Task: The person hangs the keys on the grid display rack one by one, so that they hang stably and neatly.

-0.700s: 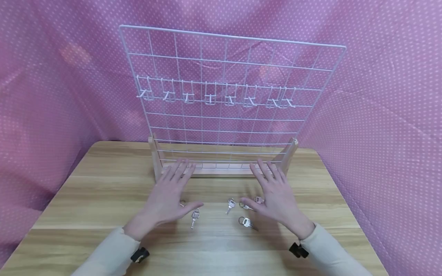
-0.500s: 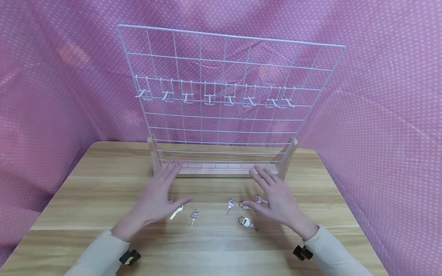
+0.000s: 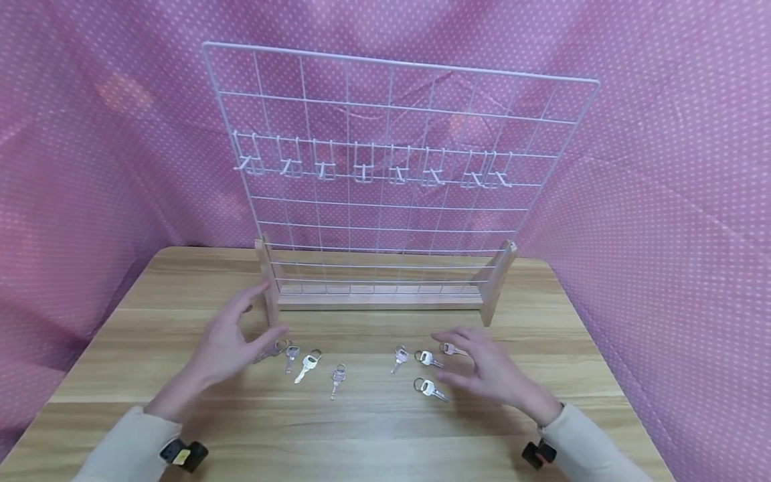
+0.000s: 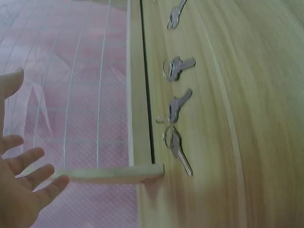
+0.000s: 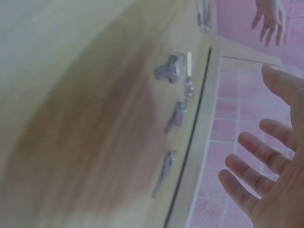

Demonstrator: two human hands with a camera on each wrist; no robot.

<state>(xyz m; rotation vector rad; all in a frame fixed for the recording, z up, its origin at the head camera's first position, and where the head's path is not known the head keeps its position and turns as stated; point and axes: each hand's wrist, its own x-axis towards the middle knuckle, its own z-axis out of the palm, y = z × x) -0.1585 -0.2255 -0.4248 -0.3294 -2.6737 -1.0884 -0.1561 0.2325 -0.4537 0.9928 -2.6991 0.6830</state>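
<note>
My left hand [image 3: 225, 345] is above the left side of the table, thumb spread from the fingers, holding nothing. Beside its thumb lies a metal key on a ring [image 3: 274, 351]. A second key [image 3: 292, 356], a brighter key [image 3: 309, 365] and a patterned key [image 3: 338, 378] lie to the right of that one. My right hand [image 3: 484, 368], also holding nothing, is just right of another group of ringed keys, including a near key [image 3: 429, 388], a middle key [image 3: 427, 359] and a key [image 3: 453, 349] between thumb and fingers in this view. Another key [image 3: 400, 358] lies farther left.
Behind the keys a white wire grid rack [image 3: 379, 204] stands in a wooden base [image 3: 379, 302]. Several white hooks [image 3: 363, 173] hang in a row across it. Pink dotted cloth [image 3: 674, 201] surrounds the wooden table [image 3: 373, 442].
My left hand has moved left and toward me, uncovering the keys at left. My right hand has drawn back slightly to the right, its fingers now more bent. The keys have stayed put.
</note>
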